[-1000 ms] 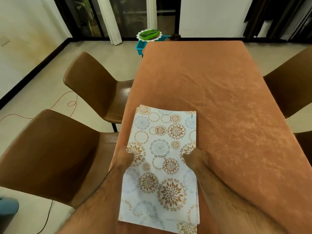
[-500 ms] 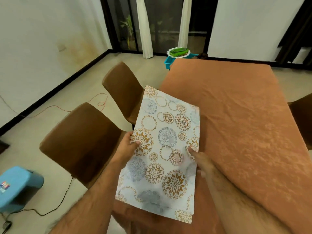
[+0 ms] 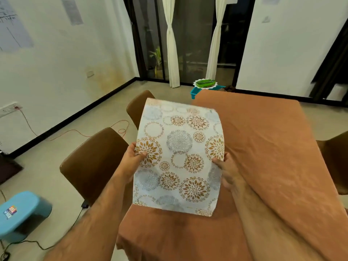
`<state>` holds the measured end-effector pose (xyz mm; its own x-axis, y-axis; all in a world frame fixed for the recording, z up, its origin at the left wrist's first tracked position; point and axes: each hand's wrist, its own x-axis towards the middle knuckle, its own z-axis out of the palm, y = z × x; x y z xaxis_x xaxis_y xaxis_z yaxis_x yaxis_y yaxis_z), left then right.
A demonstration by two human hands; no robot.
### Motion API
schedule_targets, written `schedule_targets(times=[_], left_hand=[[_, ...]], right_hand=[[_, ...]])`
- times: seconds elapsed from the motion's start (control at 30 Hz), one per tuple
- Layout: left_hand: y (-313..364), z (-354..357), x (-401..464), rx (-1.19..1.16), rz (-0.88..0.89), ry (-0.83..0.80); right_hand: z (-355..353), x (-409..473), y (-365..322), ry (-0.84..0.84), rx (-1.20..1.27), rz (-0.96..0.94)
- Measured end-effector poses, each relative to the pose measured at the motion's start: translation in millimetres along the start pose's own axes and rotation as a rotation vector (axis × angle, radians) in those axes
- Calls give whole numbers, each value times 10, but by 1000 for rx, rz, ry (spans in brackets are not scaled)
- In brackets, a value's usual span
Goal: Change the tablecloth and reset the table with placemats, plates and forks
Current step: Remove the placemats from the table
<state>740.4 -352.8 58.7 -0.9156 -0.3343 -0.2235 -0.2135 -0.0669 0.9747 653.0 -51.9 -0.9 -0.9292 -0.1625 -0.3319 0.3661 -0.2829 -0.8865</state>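
Both hands grip one patterned placemat (image 3: 178, 157) at frame centre: left hand (image 3: 131, 159) and right hand (image 3: 227, 172) pinching opposite edges above orange tablecloth (image 3: 263, 147).

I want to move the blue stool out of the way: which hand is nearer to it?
Left. The left hand grips the placemat's edge on the blue stool's side; the right hand grips the opposite edge.

Left hand (image 3: 131, 157) and right hand (image 3: 227, 171) raised, fingers pinching.
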Motion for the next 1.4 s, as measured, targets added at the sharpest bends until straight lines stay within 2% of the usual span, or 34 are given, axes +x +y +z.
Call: schedule_targets(times=[0.17, 0.37, 0.6, 0.8, 1.0, 1.17, 1.27, 1.4], left_hand=[[-216, -39, -75, 33, -84, 81], [-503, 53, -149, -43, -9, 225], [-649, 37, -188, -107, -53, 176], [-692, 35, -267, -130, -90, 125], [-792, 98, -380, -81, -63, 142], [-831, 217, -398, -103, -50, 176], [-738, 150, -391, -88, -23, 224], [-462, -142, -423, -86, 11, 279]], right_hand=[[93, -85, 20, 30, -103, -63], [94, -136, 39, -12, -79, -157], [19, -261, 49, -87, -181, -124], [-85, -311, 114, -149, -134, -87], [-225, -279, 320, -126, -231, -145], [-212, -215, 379, -24, -253, -136], [-83, -176, 274, -54, -273, -120], [366, -213, 39, -124, -322, -205]])
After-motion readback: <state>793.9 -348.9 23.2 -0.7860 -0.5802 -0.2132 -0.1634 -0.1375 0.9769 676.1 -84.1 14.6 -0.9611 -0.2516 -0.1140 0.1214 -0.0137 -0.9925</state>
